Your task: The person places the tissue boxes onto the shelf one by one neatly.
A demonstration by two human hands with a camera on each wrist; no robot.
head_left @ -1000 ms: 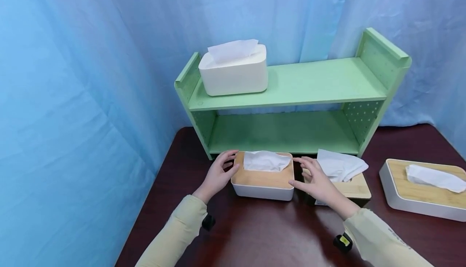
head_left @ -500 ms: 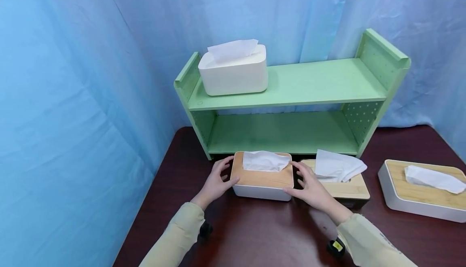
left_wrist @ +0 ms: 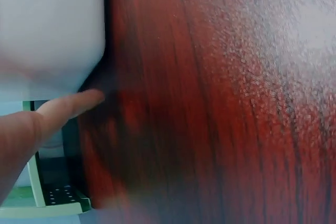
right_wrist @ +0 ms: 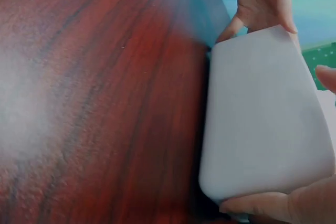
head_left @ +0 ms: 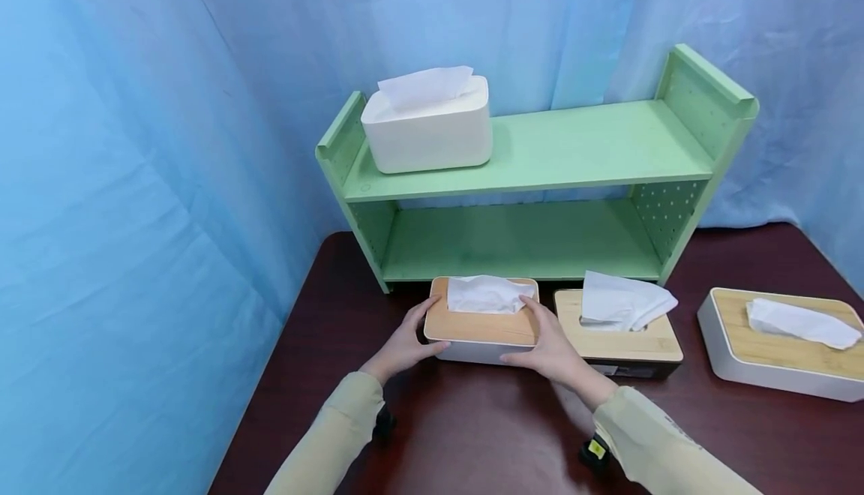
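Observation:
A low tissue box (head_left: 479,328), white with a light wooden lid, sits on the dark table in front of the shelf; a white tissue (head_left: 487,295) lies out of its slot. My left hand (head_left: 403,343) grips its left end, thumb toward the front. At the right end, my right hand (head_left: 556,343) holds it, with fingertips over the lid beside the tissue and thumb at the front. The right wrist view shows the box's white front (right_wrist: 257,119) between both hands. One left finger (left_wrist: 73,106) shows near the box corner in the left wrist view.
A green two-tier shelf (head_left: 594,146) stands behind, with a white tissue box (head_left: 432,139) at the left of its upper tier. A black-sided, wood-topped tissue box (head_left: 631,346) stands close right; another white one with a wooden lid (head_left: 783,334) is farther right. Blue curtains (head_left: 135,180) surround the table.
Both hands have closed in on the wooden-lidded tissue box. The right hand has moved left, off the black-sided box's front, and its fingers now reach over the lid. The view has shifted slightly.

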